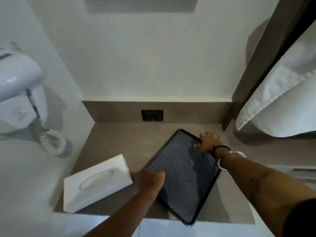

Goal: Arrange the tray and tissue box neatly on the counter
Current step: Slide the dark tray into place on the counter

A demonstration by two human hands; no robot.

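A dark rectangular tray (183, 177) with a dotted pattern lies askew on the grey-brown counter (111, 144), its near corner hanging past the front edge. My left hand (151, 181) grips the tray's left rim. My right hand (207, 141) holds its far right corner, thumb on the inner surface. A white tissue box (97, 183) lies tilted on the counter's left side, just left of my left hand, with its oval slot facing up.
A white wall-mounted hair dryer (20, 94) with a coiled cord (51, 142) hangs on the left wall. A black socket plate (152, 115) sits in the counter's back panel. White folded linen (280, 100) juts in at the right.
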